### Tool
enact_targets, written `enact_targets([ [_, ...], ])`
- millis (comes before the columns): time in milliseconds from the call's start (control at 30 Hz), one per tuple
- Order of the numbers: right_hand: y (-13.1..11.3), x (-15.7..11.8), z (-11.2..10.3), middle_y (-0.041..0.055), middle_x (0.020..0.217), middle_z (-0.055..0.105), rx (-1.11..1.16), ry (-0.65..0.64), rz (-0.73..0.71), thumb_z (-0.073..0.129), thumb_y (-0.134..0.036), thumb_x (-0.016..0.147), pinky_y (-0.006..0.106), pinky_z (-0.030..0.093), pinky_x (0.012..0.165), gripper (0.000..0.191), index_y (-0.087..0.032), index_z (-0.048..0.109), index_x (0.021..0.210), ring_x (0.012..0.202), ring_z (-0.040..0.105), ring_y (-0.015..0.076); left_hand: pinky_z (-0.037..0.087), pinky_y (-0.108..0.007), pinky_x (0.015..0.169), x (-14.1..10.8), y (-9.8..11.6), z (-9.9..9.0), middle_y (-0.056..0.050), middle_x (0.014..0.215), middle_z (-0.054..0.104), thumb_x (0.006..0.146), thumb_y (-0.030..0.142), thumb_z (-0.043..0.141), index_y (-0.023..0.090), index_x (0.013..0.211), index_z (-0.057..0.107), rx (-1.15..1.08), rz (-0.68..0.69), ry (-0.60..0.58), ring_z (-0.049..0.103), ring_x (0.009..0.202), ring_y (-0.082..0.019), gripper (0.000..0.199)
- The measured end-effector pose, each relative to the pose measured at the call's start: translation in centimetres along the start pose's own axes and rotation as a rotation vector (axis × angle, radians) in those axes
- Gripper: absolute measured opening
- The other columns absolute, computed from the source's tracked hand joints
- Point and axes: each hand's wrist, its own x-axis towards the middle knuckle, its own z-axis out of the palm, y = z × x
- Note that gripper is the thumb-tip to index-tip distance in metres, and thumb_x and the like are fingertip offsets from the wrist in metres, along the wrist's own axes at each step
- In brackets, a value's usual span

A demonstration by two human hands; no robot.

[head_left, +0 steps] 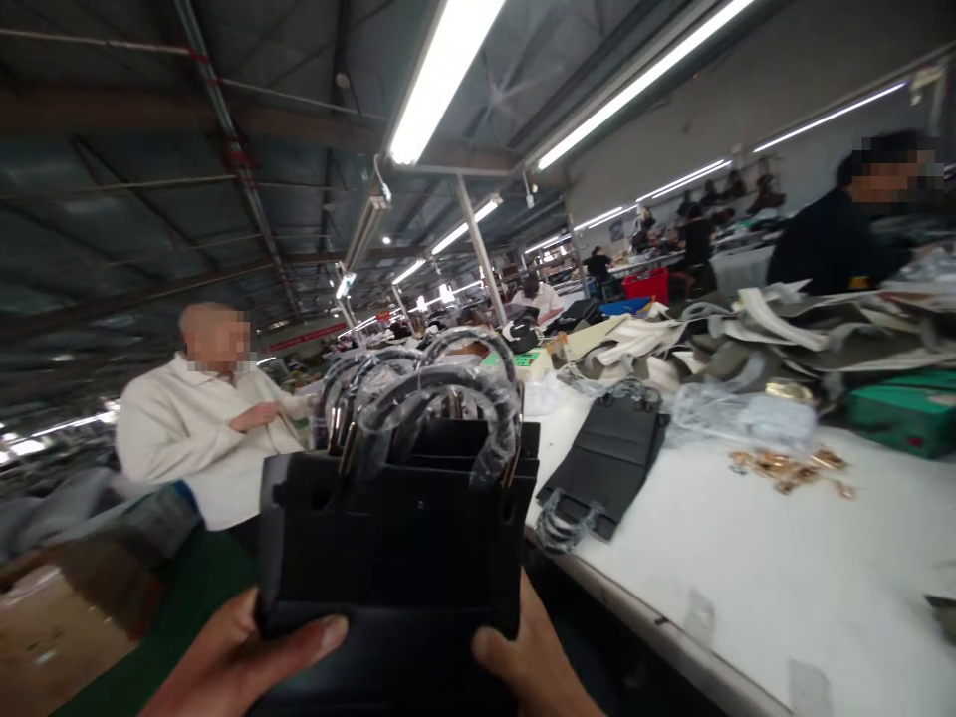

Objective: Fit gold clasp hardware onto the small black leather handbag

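Black handbags [403, 538], apparently several stacked front to back, are held upright between my two hands in front of me. Their curved handles, wrapped in clear plastic, stand up at the top, with gold-coloured metal at their bases. My left hand [250, 647] grips the lower left side, its thumb lying across the front. At the lower right side, my right hand [523, 652] grips with its thumb pressed on the front. The other fingers of both hands are hidden behind the bags.
On the right, a white table [747, 578] bears a flat black bag piece [608, 458], gold-coloured metal fittings [796, 466], clear plastic [739, 413], pale strips [747, 334] and a green box [907, 410]. A co-worker [194, 428] stands at left, near a cardboard box [67, 627].
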Motion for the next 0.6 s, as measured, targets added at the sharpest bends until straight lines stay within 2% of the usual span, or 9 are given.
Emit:
enact_targets([
  [133,-4.8,-0.6,-1.6,0.0068,0.15,0.037,-0.355,0.475,-0.04,0.071,-0.06,0.081,0.028,0.034,0.115,0.091,-0.019,0.03,0.151,0.137,0.039,0.0208,0.055,-0.045,0.092,3.3,6.2,4.9,-0.012,0.124,0.062,0.061,0.037,0.088,0.018,0.123,0.058,-0.039,0.145,-0.182,0.063,0.109,-0.036,0.071],
  [200,-7.7,0.0,-2.8,0.0007,0.146,0.043,-0.397,0.557,-0.036,0.067,-0.06,0.086,0.024,0.036,0.113,0.084,-0.025,0.027,0.152,0.134,0.043,0.0154,0.054,-0.044,0.094,5.3,9.8,8.0,-0.012,0.129,0.06,0.068,0.033,0.085,0.017,0.126,0.057,-0.048,0.212,-0.276,0.063,0.11,-0.034,0.066],
  [300,-12.3,2.9,-5.4,0.0011,0.134,0.055,-0.382,0.628,-0.11,0.066,-0.059,0.087,0.032,0.043,0.108,0.078,-0.027,0.032,0.149,0.124,0.053,0.0189,0.055,-0.043,0.091,9.6,15.3,13.1,-0.014,0.124,0.062,0.067,0.026,0.085,0.013,0.122,0.057,-0.078,0.216,-0.434,0.065,0.104,-0.034,0.064],
  [433,-16.1,9.2,-11.9,0.0024,0.13,0.058,-0.304,0.761,-0.156,0.071,-0.062,0.08,0.035,0.047,0.103,0.075,-0.025,0.044,0.14,0.118,0.057,0.0226,0.056,-0.045,0.085,19.6,21.4,20.9,-0.015,0.114,0.065,0.068,0.027,0.083,0.01,0.125,0.056,-0.013,0.204,-0.618,0.068,0.091,-0.03,0.065],
  [467,-16.3,10.7,-14.2,0.0031,0.129,0.059,-0.303,0.797,-0.155,0.072,-0.063,0.079,0.035,0.048,0.102,0.075,-0.023,0.047,0.138,0.117,0.058,0.0226,0.057,-0.042,0.081,22.7,22.0,23.1,-0.015,0.109,0.066,0.068,0.03,0.082,0.008,0.125,0.056,0.037,0.223,-0.647,0.067,0.083,-0.026,0.066],
  [500,-16.2,11.8,-16.9,0.0039,0.13,0.059,-0.329,0.81,-0.146,0.07,-0.064,0.08,0.034,0.048,0.102,0.075,-0.022,0.047,0.138,0.118,0.058,0.0225,0.056,-0.043,0.084,25.8,22.0,25.4,-0.016,0.117,0.064,0.072,0.033,0.079,0.01,0.134,0.051,0.084,0.241,-0.669,0.067,0.087,-0.025,0.072],
  [533,-15.8,12.6,-19.6,0.0045,0.13,0.058,-0.395,0.835,-0.121,0.069,-0.064,0.081,0.033,0.047,0.103,0.075,-0.021,0.047,0.138,0.118,0.057,0.022,0.055,-0.041,0.086,28.8,21.4,27.8,-0.016,0.129,0.059,0.079,0.04,0.074,0.012,0.144,0.044,0.216,0.298,-0.602,0.066,0.097,-0.026,0.077],
  [567,-15.1,12.9,-22.4,0.0053,0.132,0.057,-0.503,0.861,-0.053,0.067,-0.064,0.082,0.033,0.045,0.104,0.075,-0.02,0.047,0.14,0.12,0.056,0.0218,0.054,-0.034,0.09,31.6,20.1,30.3,-0.013,0.14,0.051,0.082,0.048,0.071,0.016,0.151,0.035,0.464,0.379,-0.388,0.062,0.109,-0.023,0.084],
  [600,-14.2,12.8,-25.1,0.006,0.134,0.056,-0.629,0.886,0.054,0.063,-0.065,0.084,0.032,0.044,0.105,0.076,-0.019,0.045,0.142,0.121,0.055,0.0215,0.047,-0.032,0.101,33.9,18.2,32.7,-0.014,0.147,0.044,0.081,0.045,0.074,0.012,0.153,0.032,0.589,0.416,-0.287,0.056,0.122,-0.024,0.09],
])
